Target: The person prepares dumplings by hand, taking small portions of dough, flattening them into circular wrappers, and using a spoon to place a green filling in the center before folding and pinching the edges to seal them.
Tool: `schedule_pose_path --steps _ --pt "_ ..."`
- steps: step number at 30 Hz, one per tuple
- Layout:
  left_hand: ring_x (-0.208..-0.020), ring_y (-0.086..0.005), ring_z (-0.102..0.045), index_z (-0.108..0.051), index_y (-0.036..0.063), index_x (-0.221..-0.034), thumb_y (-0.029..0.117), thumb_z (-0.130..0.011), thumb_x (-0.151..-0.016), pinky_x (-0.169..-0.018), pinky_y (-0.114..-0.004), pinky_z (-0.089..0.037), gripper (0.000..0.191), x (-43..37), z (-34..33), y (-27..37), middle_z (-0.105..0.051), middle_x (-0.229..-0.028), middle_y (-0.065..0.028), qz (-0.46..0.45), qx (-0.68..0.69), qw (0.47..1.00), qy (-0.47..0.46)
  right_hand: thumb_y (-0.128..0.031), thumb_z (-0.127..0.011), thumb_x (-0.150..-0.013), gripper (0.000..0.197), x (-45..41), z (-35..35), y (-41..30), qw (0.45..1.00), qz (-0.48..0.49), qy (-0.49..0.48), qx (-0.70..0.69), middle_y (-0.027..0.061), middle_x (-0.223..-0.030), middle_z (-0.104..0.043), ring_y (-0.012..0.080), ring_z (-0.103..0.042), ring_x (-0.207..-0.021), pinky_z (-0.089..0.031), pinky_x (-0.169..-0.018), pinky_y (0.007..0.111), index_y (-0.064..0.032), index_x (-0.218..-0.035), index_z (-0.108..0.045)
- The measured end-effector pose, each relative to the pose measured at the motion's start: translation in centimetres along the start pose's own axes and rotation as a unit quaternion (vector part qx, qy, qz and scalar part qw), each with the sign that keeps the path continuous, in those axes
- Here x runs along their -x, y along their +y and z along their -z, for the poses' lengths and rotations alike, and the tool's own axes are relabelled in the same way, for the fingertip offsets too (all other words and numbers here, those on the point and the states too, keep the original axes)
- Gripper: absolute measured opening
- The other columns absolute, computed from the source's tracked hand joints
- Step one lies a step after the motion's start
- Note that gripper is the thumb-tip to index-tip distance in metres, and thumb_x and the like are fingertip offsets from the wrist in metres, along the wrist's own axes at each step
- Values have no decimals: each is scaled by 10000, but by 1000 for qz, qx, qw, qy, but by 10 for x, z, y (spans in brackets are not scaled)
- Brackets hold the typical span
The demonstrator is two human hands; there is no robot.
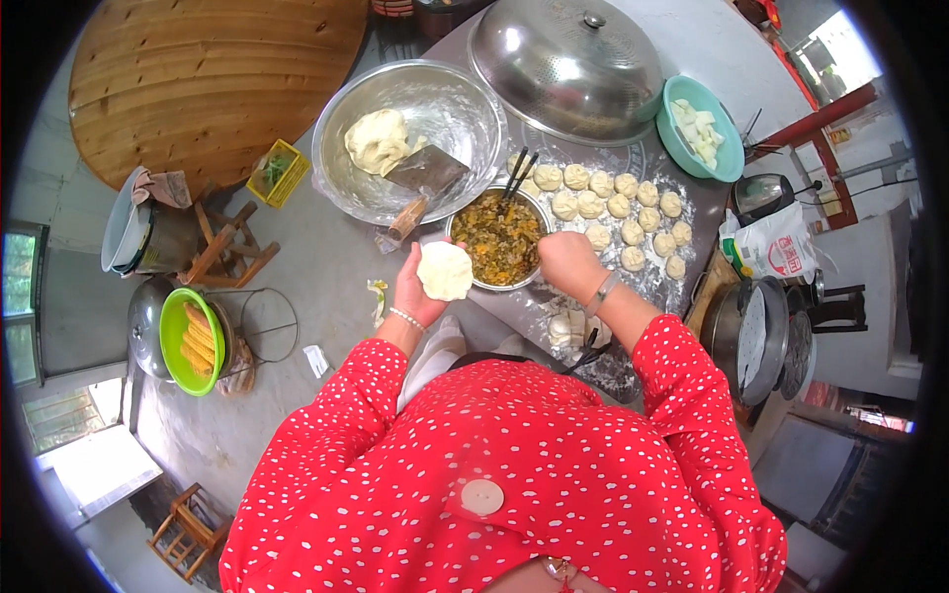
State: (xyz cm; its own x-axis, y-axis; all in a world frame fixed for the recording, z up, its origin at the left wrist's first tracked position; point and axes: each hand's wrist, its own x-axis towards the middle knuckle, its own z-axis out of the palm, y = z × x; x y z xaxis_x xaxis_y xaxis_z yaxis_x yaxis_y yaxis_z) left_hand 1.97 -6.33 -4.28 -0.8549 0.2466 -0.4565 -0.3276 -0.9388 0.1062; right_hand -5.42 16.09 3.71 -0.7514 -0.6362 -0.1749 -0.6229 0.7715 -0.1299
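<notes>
A flat round dough wrapper (pixel 445 271) lies on the palm and fingers of my left hand (pixel 417 293). My right hand (pixel 569 261) is curled at the right rim of a metal bowl of chopped vegetable filling (pixel 495 241); whether it grips anything is hidden. Black chopsticks (pixel 520 175) stand in the filling at the bowl's far side. Beyond my left hand, a large metal basin (pixel 474 111) holds a lump of dough (pixel 377 141) and a wooden-handled scraper or cleaver (pixel 426 172). Several filled, pleated buns (pixel 591 204) sit on the floured table to the right. Cut dough pieces (pixel 567 328) lie nearer me.
A big domed metal lid (pixel 567 70) stands at the back of the table, beside a teal bowl of pale cut vegetable (pixel 698 133). Steamer pans (pixel 764 341) are at the right. On the left are a green basin of corn (pixel 191 341) and a wooden stool (pixel 230 248).
</notes>
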Motion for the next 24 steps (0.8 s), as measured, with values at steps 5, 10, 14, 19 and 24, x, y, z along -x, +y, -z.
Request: schedule_pose_path --steps 5,10,14,19,24 --pt "-1043 -308 -501 -467 36 -1154 454 -363 -882 -901 -425 -394 509 -4 1 0 -512 -1159 -160 0 -10 1000 -10 -79 -534 -632 75 -1 -19 10 994 -70 16 -83 185 -673 -580 346 -579 -675 -464 -615 423 -21 -622 -581" --pt "-1026 -306 -513 -469 47 -1151 460 -346 -885 -873 -425 -415 507 -5 0 1 -511 -1159 -162 0 -29 1000 -1 -97 -540 -658 120 -4 -32 13 973 -150 -32 -174 217 -730 -585 365 -577 -726 -459 -657 421 1 -673 -609" --pt "-1028 -303 -512 -471 47 -1148 457 -352 -884 -874 -425 -413 502 -4 -1 2 -511 -1160 -161 3 -36 999 1 -121 -559 -683 135 -5 -36 11 965 -166 -23 -203 223 -721 -581 365 -577 -710 -456 -650 424 -3 -696 -622" --pt "-1032 -299 -510 -472 50 -1147 457 -369 -879 -871 -422 -414 499 -4 -1 2 -510 -1162 -158 6 -39 999 -7 -152 -598 -698 147 -3 -45 21 950 -174 -3 -261 227 -695 -573 371 -574 -660 -456 -648 415 -10 -714 -633" --pt "-1035 -298 -508 -471 51 -1151 464 -374 -875 -872 -420 -414 507 -4 0 2 -506 -1168 -157 3 -41 999 -6 -130 -580 -739 163 1 -28 23 865 -273 -55 -418 171 -586 -566 268 -544 -439 -453 -441 365 23 -706 -623"
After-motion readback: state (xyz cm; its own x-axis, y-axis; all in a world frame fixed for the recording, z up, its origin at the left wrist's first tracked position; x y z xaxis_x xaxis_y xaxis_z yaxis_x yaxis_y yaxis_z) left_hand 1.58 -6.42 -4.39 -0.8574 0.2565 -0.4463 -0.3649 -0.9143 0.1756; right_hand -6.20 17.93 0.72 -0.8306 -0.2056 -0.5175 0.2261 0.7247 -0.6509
